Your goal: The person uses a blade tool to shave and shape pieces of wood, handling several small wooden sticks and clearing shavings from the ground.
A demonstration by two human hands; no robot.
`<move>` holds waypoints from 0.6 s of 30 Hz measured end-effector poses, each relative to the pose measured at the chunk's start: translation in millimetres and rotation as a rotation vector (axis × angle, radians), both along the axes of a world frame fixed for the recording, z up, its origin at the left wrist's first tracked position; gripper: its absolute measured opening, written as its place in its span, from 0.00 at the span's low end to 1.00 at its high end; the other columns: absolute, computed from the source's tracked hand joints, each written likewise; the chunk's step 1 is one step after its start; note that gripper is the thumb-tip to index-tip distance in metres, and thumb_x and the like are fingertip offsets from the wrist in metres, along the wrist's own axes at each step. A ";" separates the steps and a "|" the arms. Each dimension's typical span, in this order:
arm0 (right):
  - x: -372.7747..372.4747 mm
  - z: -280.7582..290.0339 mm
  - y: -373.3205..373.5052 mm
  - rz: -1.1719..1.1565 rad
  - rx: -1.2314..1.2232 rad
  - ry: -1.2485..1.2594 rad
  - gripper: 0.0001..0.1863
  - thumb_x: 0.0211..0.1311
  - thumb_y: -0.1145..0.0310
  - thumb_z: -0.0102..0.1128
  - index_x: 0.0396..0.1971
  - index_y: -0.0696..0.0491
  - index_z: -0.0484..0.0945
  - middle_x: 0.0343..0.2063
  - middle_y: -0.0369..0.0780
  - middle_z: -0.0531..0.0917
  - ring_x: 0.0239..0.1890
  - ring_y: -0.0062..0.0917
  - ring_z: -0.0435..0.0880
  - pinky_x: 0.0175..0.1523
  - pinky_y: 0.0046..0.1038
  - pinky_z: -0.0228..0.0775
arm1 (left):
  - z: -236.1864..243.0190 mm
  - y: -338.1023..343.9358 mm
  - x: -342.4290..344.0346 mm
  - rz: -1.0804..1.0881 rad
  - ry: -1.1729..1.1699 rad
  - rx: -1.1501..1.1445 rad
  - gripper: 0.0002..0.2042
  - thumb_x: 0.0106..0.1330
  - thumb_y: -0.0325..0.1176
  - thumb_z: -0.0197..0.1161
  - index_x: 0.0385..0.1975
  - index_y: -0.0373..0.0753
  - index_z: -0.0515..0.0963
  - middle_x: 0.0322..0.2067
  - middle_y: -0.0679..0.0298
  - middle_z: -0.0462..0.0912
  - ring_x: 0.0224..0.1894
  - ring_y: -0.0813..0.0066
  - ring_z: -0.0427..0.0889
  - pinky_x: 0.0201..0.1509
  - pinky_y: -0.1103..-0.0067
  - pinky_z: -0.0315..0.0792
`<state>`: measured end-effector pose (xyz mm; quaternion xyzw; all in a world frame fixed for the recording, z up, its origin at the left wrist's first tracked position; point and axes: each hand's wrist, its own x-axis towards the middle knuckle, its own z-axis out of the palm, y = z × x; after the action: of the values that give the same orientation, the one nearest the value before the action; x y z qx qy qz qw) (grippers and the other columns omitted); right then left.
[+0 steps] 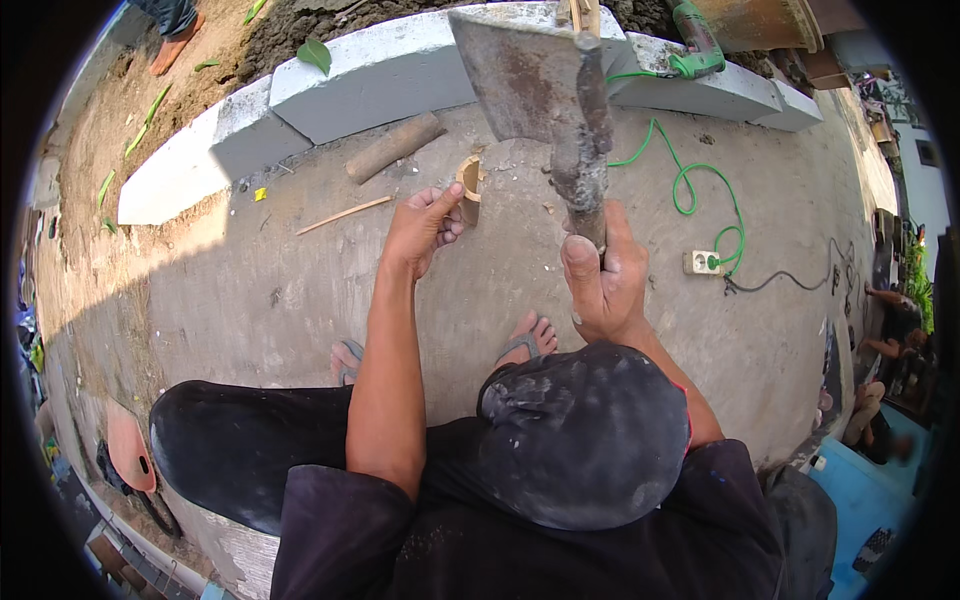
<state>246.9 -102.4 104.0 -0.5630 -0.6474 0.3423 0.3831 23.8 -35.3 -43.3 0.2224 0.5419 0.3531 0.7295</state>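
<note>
My left hand (420, 228) pinches a short, curved tan piece that looks like split bamboo (470, 200) between thumb and fingers, with its hollow side showing. To the right, my right hand (608, 285) is wrapped round the handle of a rusty hoe (525, 75), close below its grey, crusted socket. The hoe's broad flat blade spreads up and to the left, in front of the white block edging. Beyond my left hand, a thick brown cylindrical length (395, 147) lies on the concrete, and a thin stick (345, 215) lies nearer.
White blocks (375, 75) form a low curb with dark soil behind. A green power tool (697, 45) rests there, its green cord running to a white socket (703, 262). Another person's foot (175, 48) shows at upper left; people (895, 330) sit at far right.
</note>
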 end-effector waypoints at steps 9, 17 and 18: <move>1.2 -49.2 4.5 0.070 -0.400 -0.549 0.28 0.77 0.52 0.55 0.56 0.66 0.73 0.24 0.59 0.84 0.32 0.59 0.86 0.38 0.53 0.75 | 4.5 -0.4 -1.9 -0.018 0.055 -0.009 0.18 0.67 0.50 0.75 0.31 0.46 0.75 0.24 0.71 0.80 0.23 0.81 0.78 0.29 0.83 0.71; 4.2 -115.3 -6.2 0.064 -0.463 -0.509 0.27 0.79 0.50 0.52 0.51 0.63 0.75 0.22 0.57 0.82 0.29 0.55 0.85 0.39 0.52 0.75 | 18.5 1.8 -6.1 -0.039 0.155 0.035 0.17 0.67 0.49 0.76 0.34 0.45 0.77 0.27 0.70 0.81 0.25 0.81 0.81 0.29 0.84 0.71; 14.2 -136.3 -5.0 0.049 -0.448 -0.505 0.27 0.79 0.50 0.52 0.51 0.63 0.75 0.22 0.57 0.82 0.29 0.55 0.85 0.39 0.52 0.75 | 18.9 1.5 -0.7 -0.044 0.130 0.028 0.17 0.67 0.48 0.76 0.35 0.45 0.77 0.28 0.70 0.82 0.26 0.80 0.82 0.29 0.84 0.71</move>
<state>261.1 -107.4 -32.4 -0.6845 -0.6438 0.3351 0.0691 23.1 -33.8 -24.4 0.2667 0.5781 0.3293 0.6973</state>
